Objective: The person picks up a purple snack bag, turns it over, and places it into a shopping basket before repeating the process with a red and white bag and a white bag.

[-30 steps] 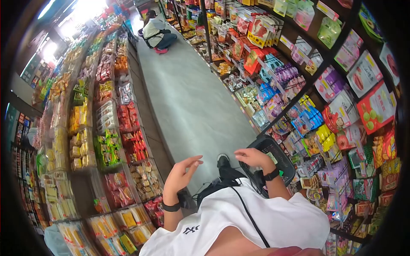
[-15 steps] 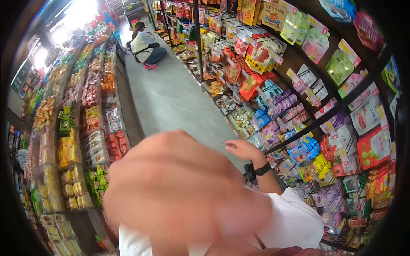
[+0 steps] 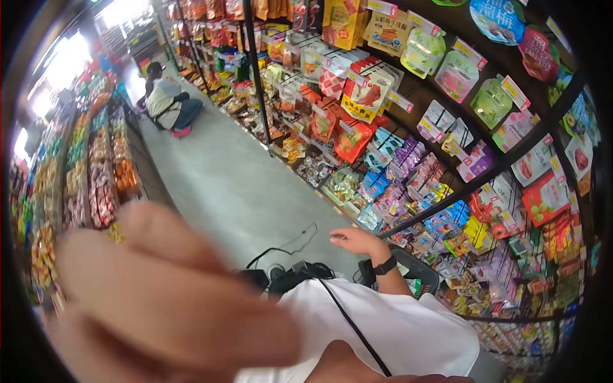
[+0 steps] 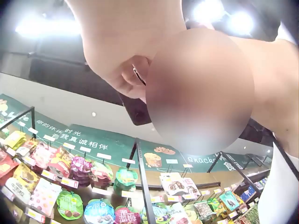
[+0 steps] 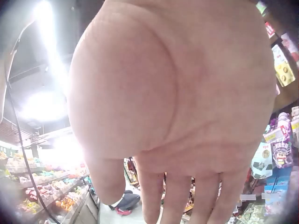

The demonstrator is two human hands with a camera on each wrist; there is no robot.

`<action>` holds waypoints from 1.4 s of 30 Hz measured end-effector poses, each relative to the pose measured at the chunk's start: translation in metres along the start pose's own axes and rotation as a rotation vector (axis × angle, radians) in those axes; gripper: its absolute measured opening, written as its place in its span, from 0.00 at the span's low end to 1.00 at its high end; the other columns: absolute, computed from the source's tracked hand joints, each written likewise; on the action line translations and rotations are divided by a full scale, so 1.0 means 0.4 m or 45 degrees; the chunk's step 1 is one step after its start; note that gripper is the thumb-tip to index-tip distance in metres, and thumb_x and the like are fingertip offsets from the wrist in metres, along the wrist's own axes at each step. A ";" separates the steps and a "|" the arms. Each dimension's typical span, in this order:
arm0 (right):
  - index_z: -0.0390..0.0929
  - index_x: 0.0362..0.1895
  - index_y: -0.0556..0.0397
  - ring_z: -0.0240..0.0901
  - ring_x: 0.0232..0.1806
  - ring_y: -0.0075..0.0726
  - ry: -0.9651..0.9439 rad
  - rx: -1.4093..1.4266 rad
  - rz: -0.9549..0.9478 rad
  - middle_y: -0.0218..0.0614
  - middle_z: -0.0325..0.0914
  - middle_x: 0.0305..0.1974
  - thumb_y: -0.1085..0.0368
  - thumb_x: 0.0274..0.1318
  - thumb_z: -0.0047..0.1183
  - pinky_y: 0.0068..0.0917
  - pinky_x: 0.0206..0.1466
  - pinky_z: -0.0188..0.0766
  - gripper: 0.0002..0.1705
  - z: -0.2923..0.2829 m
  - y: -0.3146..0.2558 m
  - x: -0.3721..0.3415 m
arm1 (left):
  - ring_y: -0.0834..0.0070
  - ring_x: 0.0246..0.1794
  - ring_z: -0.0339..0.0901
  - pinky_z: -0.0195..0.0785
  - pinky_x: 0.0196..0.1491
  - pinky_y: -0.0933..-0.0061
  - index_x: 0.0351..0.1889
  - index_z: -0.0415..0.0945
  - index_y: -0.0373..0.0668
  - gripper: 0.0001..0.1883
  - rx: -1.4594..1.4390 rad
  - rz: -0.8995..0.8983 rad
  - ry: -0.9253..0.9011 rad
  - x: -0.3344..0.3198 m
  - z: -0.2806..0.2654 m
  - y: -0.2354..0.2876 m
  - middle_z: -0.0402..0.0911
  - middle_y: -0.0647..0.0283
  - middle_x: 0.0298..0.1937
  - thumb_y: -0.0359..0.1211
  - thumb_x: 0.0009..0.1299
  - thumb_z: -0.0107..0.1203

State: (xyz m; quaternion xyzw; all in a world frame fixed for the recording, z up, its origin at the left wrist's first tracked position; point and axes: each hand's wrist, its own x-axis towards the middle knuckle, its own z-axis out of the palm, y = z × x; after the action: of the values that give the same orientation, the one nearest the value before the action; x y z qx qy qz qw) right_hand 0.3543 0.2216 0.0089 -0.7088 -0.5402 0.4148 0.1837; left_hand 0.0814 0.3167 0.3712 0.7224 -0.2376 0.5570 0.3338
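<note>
My left hand [image 3: 159, 287] looms large and blurred at the lower left of the head view, very near the lens, with bent fingers. In the left wrist view this hand [image 4: 126, 42] is raised beside the head, its curled fingertips close to a dark flat object [image 4: 138, 112]. Whether it grips that object I cannot tell. The right hand [image 3: 357, 241] is held out in front of the white shirt [image 3: 377, 319], holding nothing. Its palm and nearly straight fingers fill the right wrist view. Beside the right forearm is a black basket [image 3: 424, 265] with some packets in it.
Hanging snack pouches [image 3: 367, 96] crowd the right-hand rack. Along the left runs a tiered shelf of packaged snacks [image 3: 102, 172]. A person [image 3: 169, 99] crouches farther down the grey aisle floor [image 3: 211, 166]. A black cable [image 3: 351, 319] crosses the shirt.
The left hand has risen from waist height to right before the head camera, then shifted left. The head view has turned toward the right rack. My right hand stays low in front.
</note>
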 end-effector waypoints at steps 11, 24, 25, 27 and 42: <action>0.77 0.66 0.51 0.81 0.58 0.53 0.079 0.045 0.052 0.48 0.84 0.57 0.43 0.73 0.51 0.41 0.62 0.76 0.31 0.109 -0.149 0.120 | 0.63 0.34 0.80 0.73 0.42 0.61 0.45 0.81 0.35 0.20 0.152 0.190 -0.358 0.021 -0.293 -0.167 0.85 0.54 0.36 0.44 0.77 0.48; 0.78 0.65 0.47 0.83 0.53 0.56 0.238 0.043 0.222 0.51 0.86 0.51 0.42 0.72 0.52 0.44 0.57 0.78 0.29 0.058 -0.164 0.141 | 0.62 0.32 0.80 0.73 0.39 0.61 0.39 0.83 0.34 0.22 0.201 0.314 -0.405 0.027 -0.331 -0.350 0.86 0.54 0.34 0.44 0.77 0.47; 0.78 0.65 0.47 0.83 0.53 0.55 0.274 0.063 0.198 0.51 0.86 0.51 0.43 0.72 0.52 0.44 0.57 0.78 0.29 0.044 -0.144 0.148 | 0.61 0.32 0.80 0.73 0.39 0.61 0.39 0.83 0.34 0.22 0.201 0.311 -0.403 0.026 -0.330 -0.370 0.86 0.54 0.33 0.44 0.77 0.47; 0.79 0.65 0.48 0.83 0.53 0.55 0.329 0.131 0.137 0.51 0.86 0.51 0.44 0.73 0.53 0.44 0.56 0.78 0.28 0.039 -0.111 0.172 | 0.61 0.31 0.80 0.73 0.38 0.61 0.38 0.83 0.34 0.22 0.198 0.296 -0.399 0.029 -0.330 -0.407 0.86 0.53 0.33 0.44 0.77 0.46; 0.72 0.70 0.55 0.83 0.53 0.41 0.990 0.538 0.045 0.46 0.83 0.58 0.55 0.69 0.61 0.37 0.57 0.78 0.31 -0.458 0.132 0.469 | 0.59 0.33 0.81 0.73 0.40 0.61 0.32 0.88 0.34 0.27 0.277 -0.576 -0.168 -0.133 -0.286 -0.865 0.86 0.53 0.30 0.45 0.77 0.43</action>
State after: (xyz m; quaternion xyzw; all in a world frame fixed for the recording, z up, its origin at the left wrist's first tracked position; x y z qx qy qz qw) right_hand 0.5444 0.4098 0.0061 -0.7682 -0.3218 0.2217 0.5071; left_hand 0.2409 0.6303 0.2626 0.8235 -0.0300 0.4423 0.3539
